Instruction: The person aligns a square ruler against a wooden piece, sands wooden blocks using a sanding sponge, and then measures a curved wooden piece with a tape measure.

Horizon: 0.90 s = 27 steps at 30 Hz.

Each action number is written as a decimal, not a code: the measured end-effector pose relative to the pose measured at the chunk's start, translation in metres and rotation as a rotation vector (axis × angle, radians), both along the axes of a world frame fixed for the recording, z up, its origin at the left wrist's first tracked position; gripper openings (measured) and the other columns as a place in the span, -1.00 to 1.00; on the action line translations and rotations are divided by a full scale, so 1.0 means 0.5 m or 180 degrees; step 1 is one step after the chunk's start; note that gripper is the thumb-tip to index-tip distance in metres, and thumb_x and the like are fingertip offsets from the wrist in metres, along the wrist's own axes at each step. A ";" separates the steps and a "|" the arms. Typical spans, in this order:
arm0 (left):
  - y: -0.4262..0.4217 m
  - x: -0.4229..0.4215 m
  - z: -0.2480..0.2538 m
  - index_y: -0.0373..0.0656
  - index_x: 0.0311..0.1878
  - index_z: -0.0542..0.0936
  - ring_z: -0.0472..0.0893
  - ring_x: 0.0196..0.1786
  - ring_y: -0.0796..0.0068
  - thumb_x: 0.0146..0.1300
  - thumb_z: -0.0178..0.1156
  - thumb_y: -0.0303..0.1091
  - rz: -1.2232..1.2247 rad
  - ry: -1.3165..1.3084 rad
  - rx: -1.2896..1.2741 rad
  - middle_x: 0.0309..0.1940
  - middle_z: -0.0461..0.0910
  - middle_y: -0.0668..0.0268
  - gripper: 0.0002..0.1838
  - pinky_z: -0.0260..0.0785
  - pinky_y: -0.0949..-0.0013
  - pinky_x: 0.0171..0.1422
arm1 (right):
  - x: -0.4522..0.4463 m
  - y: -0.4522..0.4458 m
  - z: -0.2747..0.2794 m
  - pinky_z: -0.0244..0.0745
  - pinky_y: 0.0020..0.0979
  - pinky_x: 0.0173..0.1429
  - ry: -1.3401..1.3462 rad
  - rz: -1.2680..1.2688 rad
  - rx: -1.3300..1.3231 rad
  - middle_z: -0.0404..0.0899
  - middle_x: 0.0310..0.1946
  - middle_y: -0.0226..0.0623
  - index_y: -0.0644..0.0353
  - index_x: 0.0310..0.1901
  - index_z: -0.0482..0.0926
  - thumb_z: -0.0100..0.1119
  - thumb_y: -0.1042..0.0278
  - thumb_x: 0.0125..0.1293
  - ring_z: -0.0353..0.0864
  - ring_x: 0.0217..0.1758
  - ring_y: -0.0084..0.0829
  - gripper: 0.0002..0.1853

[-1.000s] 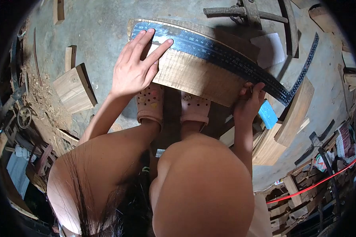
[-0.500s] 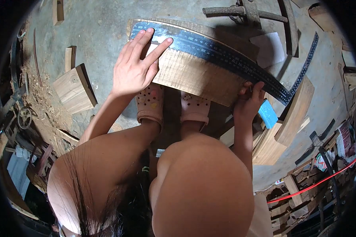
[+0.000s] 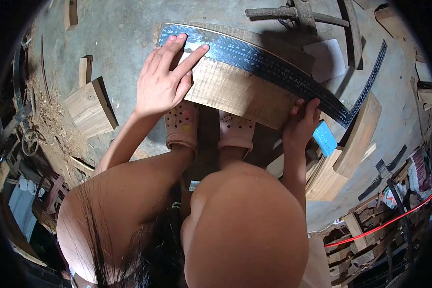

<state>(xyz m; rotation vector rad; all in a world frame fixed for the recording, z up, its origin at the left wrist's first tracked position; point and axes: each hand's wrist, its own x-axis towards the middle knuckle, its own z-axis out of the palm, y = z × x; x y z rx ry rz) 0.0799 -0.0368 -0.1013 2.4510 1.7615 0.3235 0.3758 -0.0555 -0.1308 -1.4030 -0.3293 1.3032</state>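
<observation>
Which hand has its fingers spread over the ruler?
The left hand, spread onto the dark ruler; the right hand instead is curled near the right end of the board.

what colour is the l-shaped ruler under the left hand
The ruler looks dark blue-black with pale markings, best seen in the head view.

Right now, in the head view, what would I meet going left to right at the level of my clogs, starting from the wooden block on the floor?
Wooden block → left forearm → left pink clog → right pink clog → right hand → blue block → wooden plank.
</observation>
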 end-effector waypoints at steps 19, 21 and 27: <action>-0.003 -0.001 -0.007 0.33 0.30 0.44 0.39 0.30 0.16 0.22 -0.01 -0.30 0.0032 0.0053 -0.0018 0.28 0.36 0.14 -0.46 0.19 0.07 0.37 | -0.004 0.001 0.004 0.29 -0.61 -0.43 -0.0020 0.0018 -0.0063 0.52 -0.42 -0.43 0.07 -0.09 0.46 0.07 0.05 0.41 0.40 -0.50 -0.63 -0.73; -0.003 -0.002 -0.009 0.33 0.30 0.44 0.39 0.30 0.15 0.22 0.00 -0.29 0.0036 0.0042 -0.0014 0.29 0.36 0.14 -0.46 0.19 0.06 0.37 | -0.010 0.004 0.009 0.29 -0.62 -0.43 -0.0056 0.0013 -0.0059 0.52 -0.42 -0.44 0.06 -0.08 0.46 0.06 0.06 0.41 0.39 -0.50 -0.64 -0.73; 0.000 0.000 -0.004 0.32 0.29 0.45 0.41 0.28 0.15 0.21 0.01 -0.29 0.0029 0.0027 -0.0033 0.26 0.38 0.14 -0.47 0.20 0.05 0.36 | 0.001 -0.001 -0.003 0.30 -0.63 -0.43 0.0038 0.0094 0.0015 0.52 -0.40 -0.44 0.06 -0.06 0.46 0.06 0.07 0.42 0.40 -0.49 -0.64 -0.74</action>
